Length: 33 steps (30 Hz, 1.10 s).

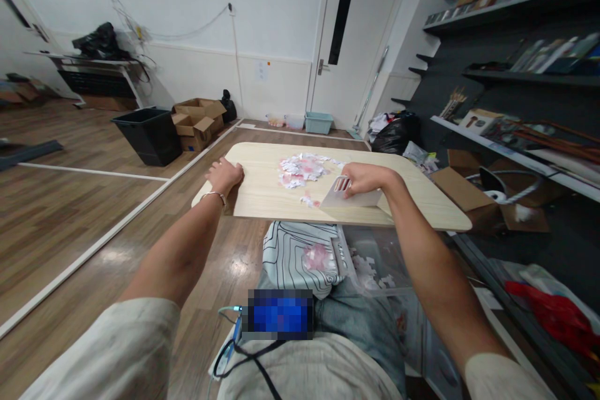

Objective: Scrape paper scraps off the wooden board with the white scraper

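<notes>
A pale wooden board [422, 200] lies level in front of me. At its left edge, my left hand [225, 176] grips the rim with the fingers over the side. My right hand [363, 180] is closed around a white flat scraper [334, 195] with slots in its grip, its blade standing on the board's near right part. Left of the blade is a small cluster of paper scraps [309, 200]. Farther back lies a larger heap of torn white and pink paper scraps [302, 169]. More scraps sit in a clear plastic bin [375, 250] below the board.
A striped cloth [295, 250] with a pink patch covers my lap, near a lit phone [280, 314] and cables. A black bin [149, 137] and cardboard boxes [197, 125] stand at the left. On the right are dark shelves [506, 22] and an open box [469, 184].
</notes>
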Available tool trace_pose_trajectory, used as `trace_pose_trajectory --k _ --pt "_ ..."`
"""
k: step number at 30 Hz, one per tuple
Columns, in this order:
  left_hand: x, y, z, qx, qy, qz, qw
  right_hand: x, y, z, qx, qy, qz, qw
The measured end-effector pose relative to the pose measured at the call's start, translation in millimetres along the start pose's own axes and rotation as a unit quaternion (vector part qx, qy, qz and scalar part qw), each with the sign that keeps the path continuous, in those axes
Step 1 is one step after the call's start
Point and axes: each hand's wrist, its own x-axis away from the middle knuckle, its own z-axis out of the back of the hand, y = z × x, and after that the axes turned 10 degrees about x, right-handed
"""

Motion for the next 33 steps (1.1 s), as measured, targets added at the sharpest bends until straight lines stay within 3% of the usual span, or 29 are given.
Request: trace_pose_trajectory --k 8,18,25,33 --pt "-1 -1 -2.0 -0.001 -0.001 -0.002 1.0 -8 0 4 0.0 0.014 -0.026 1.0" --pt "-6 -3 -5.3 0.004 0.003 0.004 1.0 8 -13 -1 0.029 -0.001 -0.006 1.0" --pt "-4 -4 -5.3 0.005 0.008 -0.001 1.0 24 -36 -6 0.063 0.016 -0.049 0.997" --pt "-4 -2 -3.5 0.003 0.006 0.002 1.0 36 -61 -14 0.113 0.019 -0.051 0.992"
